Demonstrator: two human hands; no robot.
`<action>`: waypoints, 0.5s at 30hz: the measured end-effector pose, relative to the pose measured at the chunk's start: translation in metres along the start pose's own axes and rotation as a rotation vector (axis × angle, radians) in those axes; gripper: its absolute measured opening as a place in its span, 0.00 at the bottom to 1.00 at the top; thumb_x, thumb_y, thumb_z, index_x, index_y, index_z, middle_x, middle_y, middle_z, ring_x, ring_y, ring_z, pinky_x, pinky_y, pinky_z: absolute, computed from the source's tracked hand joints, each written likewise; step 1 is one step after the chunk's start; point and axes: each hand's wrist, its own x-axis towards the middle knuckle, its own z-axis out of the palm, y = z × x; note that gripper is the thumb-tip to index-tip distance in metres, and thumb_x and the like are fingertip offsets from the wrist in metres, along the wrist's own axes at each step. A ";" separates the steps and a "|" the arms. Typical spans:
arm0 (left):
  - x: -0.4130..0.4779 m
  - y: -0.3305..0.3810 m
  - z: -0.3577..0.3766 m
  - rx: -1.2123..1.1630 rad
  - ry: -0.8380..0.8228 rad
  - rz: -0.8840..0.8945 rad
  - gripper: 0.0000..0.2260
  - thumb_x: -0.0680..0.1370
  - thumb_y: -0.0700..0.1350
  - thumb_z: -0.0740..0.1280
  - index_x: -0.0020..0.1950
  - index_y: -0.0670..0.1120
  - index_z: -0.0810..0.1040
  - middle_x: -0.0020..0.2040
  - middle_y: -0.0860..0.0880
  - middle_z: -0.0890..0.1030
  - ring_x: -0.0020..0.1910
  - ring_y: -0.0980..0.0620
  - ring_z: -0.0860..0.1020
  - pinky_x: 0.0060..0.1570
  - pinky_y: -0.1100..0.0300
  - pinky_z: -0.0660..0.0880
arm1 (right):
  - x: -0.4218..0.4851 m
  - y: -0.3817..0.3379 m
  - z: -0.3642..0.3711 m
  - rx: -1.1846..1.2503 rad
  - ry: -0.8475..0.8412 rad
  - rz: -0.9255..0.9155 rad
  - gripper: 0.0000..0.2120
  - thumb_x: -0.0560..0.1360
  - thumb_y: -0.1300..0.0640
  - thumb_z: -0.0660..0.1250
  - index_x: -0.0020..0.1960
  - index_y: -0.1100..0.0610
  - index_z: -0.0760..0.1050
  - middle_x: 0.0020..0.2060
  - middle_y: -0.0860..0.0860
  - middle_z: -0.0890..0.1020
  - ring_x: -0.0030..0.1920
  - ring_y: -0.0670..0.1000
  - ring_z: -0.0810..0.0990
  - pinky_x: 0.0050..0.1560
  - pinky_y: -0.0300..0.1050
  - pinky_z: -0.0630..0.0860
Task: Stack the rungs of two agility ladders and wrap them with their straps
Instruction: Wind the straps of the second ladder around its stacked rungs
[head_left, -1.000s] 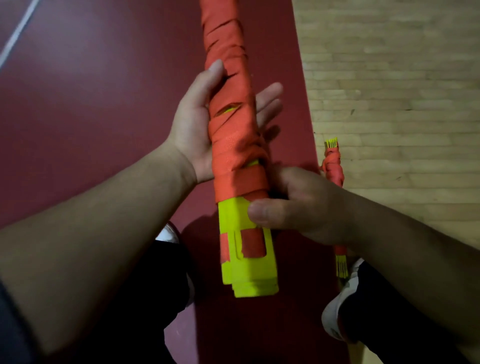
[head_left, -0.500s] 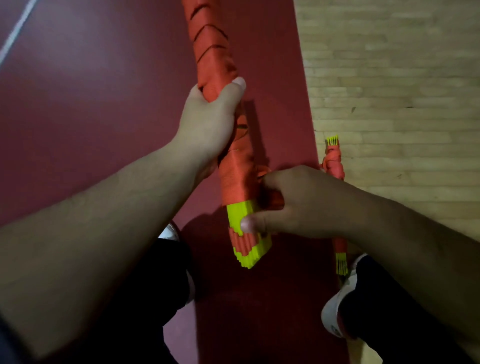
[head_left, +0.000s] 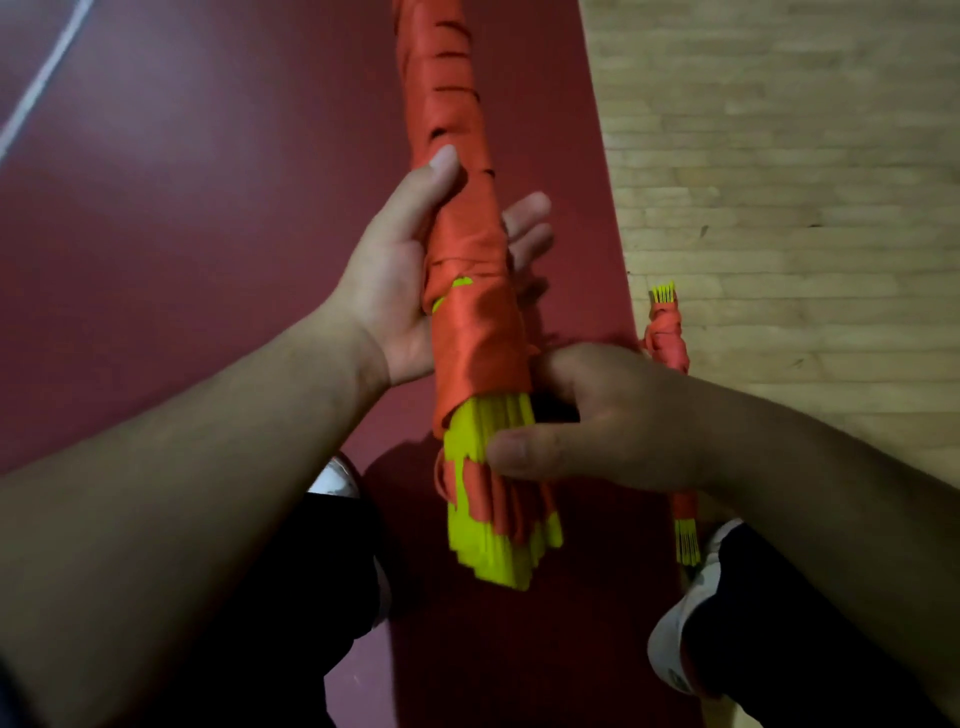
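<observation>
A long bundle of yellow rungs (head_left: 493, 540) wrapped in orange strap (head_left: 467, 291) is held upright over the floor, its yellow end pointing at me. My left hand (head_left: 395, 270) cradles the bundle from the left, thumb laid along the strap and fingertips showing past its right side. My right hand (head_left: 597, 421) grips the bundle's lower part, thumb across the yellow rungs just below the wrap. A second wrapped ladder bundle (head_left: 670, 343) lies on the floor to the right, partly hidden behind my right hand and forearm.
Dark red floor (head_left: 208, 208) lies under the bundle, with pale wooden boards (head_left: 779, 156) to the right. My white shoes (head_left: 675, 639) and dark trouser legs fill the bottom of the view. A white line (head_left: 41, 88) crosses the far left corner.
The bundle has been turned in my hands. My left hand went from a closed grip over the strap to a looser cradle with the thumb along it. My right hand stays on the lower end.
</observation>
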 end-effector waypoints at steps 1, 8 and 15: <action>0.000 -0.001 0.001 0.007 -0.025 -0.013 0.21 0.80 0.59 0.58 0.45 0.47 0.85 0.48 0.48 0.86 0.46 0.51 0.84 0.52 0.50 0.80 | 0.001 0.000 0.003 0.025 -0.021 -0.015 0.04 0.75 0.49 0.73 0.49 0.45 0.82 0.47 0.42 0.87 0.51 0.41 0.85 0.51 0.33 0.77; 0.005 -0.005 0.003 0.339 0.126 0.087 0.08 0.79 0.50 0.68 0.48 0.46 0.76 0.38 0.45 0.80 0.34 0.47 0.78 0.35 0.57 0.78 | 0.002 0.003 -0.007 -0.367 0.000 0.066 0.15 0.69 0.29 0.68 0.45 0.38 0.79 0.42 0.34 0.84 0.44 0.33 0.81 0.42 0.27 0.72; 0.010 -0.001 -0.002 0.442 0.280 0.215 0.10 0.78 0.46 0.71 0.50 0.43 0.73 0.37 0.42 0.75 0.30 0.46 0.77 0.32 0.55 0.77 | 0.002 0.004 -0.014 -0.638 0.173 0.124 0.37 0.60 0.18 0.59 0.40 0.52 0.77 0.31 0.46 0.78 0.35 0.45 0.77 0.34 0.39 0.70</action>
